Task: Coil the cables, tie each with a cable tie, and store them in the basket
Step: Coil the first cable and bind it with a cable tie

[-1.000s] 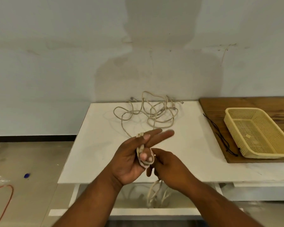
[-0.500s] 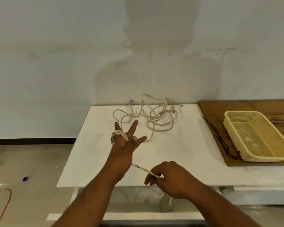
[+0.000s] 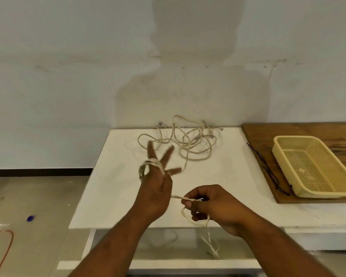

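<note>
Head view: a person's left hand [image 3: 154, 192] is raised over the front half of the white table [image 3: 112, 186], back to the camera. Its fingers are straight and fanned out, clasping nothing, and several turns of a beige cable [image 3: 150, 164] are wound round them; motion blur hides exactly which fingers carry the loops. From that hand 1 twisted strand of the cable runs to the right hand [image 3: 214, 206], held just above the table's front edge, where thumb and curled fingers pinch it. Below that grip the cable forms a small loop, and its free end hangs down past the table's front edge. A loose tangle of cables [image 3: 188, 142] lies at the table's back edge, against the wall; whether it joins the held cable cannot be told. At the table's right end, a wooden board [image 3: 268, 134] carries a yellow plastic basket [image 3: 288, 139], with black cable ties [image 3: 268, 170] lying just beside the basket's left wall. On the floor left of the table are an orange cord [image 3: 7, 239] and a small blue object [image 3: 30, 218].
</note>
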